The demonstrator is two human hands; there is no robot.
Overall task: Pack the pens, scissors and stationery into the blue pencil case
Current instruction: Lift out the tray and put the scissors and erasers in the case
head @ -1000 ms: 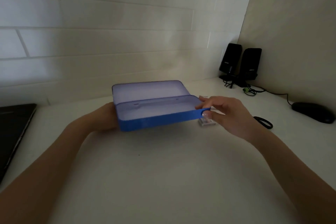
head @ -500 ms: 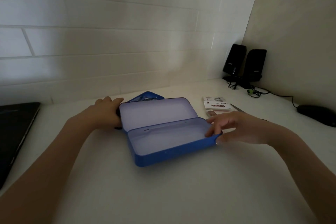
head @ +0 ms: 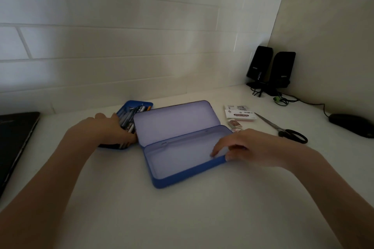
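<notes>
Where scissors point(head: 283, 128) lie, a pack point(head: 240, 115) reads "STICKY NOTE".

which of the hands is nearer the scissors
Right. The right hand grips the open pencil case's right end, just left of the scissors. The left hand rests on the pen tray beyond the case.

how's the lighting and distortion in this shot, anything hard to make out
Head view: dim and flat, with no glare and only soft shadows on the white desk. Wide-angle bend curves the wall's lines. The open blue pencil case reads clearly; the pens under the left hand are murky, and the black mouse loses detail.
</notes>
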